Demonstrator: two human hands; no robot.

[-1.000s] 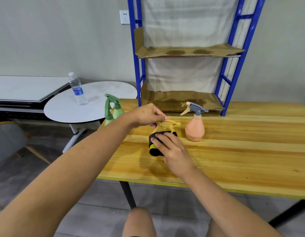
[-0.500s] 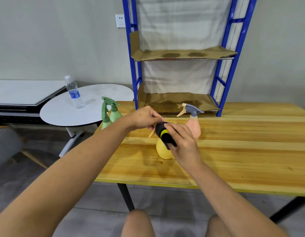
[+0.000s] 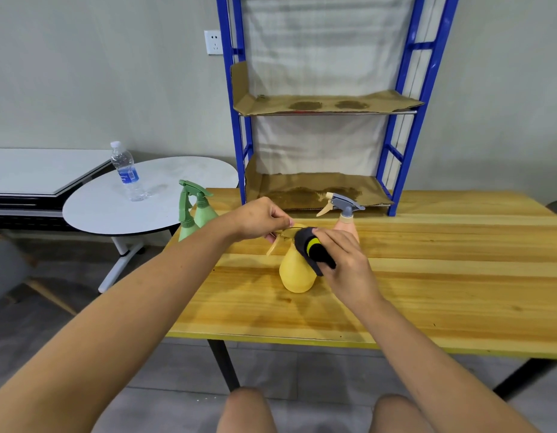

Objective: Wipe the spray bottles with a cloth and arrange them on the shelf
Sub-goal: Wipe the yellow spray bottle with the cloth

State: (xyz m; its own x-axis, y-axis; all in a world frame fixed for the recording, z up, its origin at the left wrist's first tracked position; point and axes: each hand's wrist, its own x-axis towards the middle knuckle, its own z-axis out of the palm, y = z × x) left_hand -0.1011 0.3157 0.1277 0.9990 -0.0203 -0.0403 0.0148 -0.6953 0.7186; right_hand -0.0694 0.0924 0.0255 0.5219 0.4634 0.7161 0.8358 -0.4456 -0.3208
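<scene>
From the head view, your left hand point(image 3: 261, 218) has its grip pinched on the spray head of the yellow spray bottle point(image 3: 296, 270), which stands upright on the wooden tabletop point(image 3: 442, 276), while your right hand point(image 3: 346, 260) has its grip clamped on the black-and-yellow cloth point(image 3: 314, 250), pressing it against the bottle's neck. The pink spray bottle point(image 3: 346, 214) stands just behind your right hand, the two green spray bottles point(image 3: 194, 210) stand at the tabletop's far left corner, and the blue shelf point(image 3: 321, 104) at the back holds only cardboard liners
</scene>
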